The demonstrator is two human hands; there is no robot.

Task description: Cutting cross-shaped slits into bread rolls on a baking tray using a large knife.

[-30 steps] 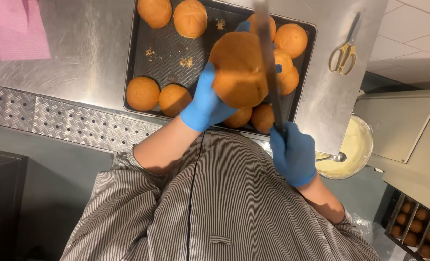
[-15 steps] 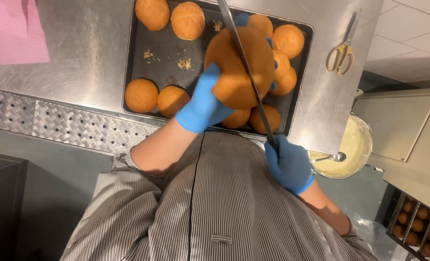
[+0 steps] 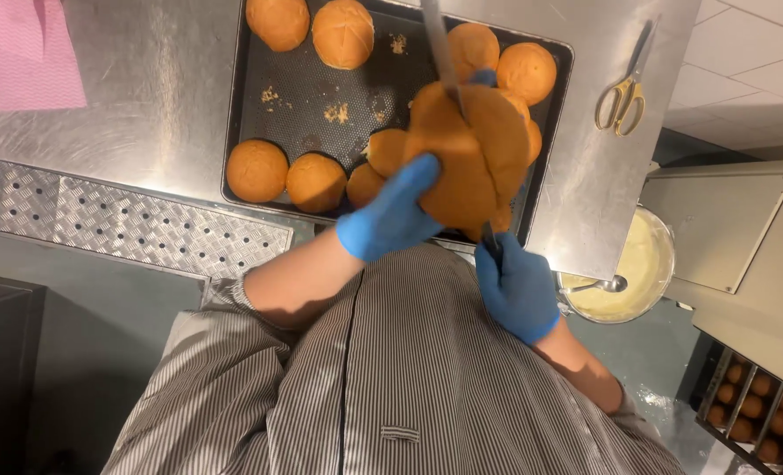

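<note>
My left hand [image 3: 391, 215], in a blue glove, holds a large round golden bun [image 3: 466, 158] up over the near edge of a dark baking tray [image 3: 321, 84]. A long knife [image 3: 440, 48] runs through the bun, its blade sticking out beyond the top. My right hand [image 3: 514, 286], also gloved in blue, grips the knife handle just below the bun. Several more buns [image 3: 258, 170] lie on the tray, along its near and far sides. Crumbs dot the tray's bare middle.
The tray sits on a steel worktop [image 3: 145, 105]. Yellow-handled scissors [image 3: 622, 92] lie to its right, a pink cloth [image 3: 26, 48] at the far left. A metal bowl of pale cream [image 3: 637, 264] with a spoon stands lower right; a rack of buns [image 3: 756, 405] below it.
The knife has swung from a slant to nearly straight through the bun and cut deeper. My right hand has shifted in closer under the bun.
</note>
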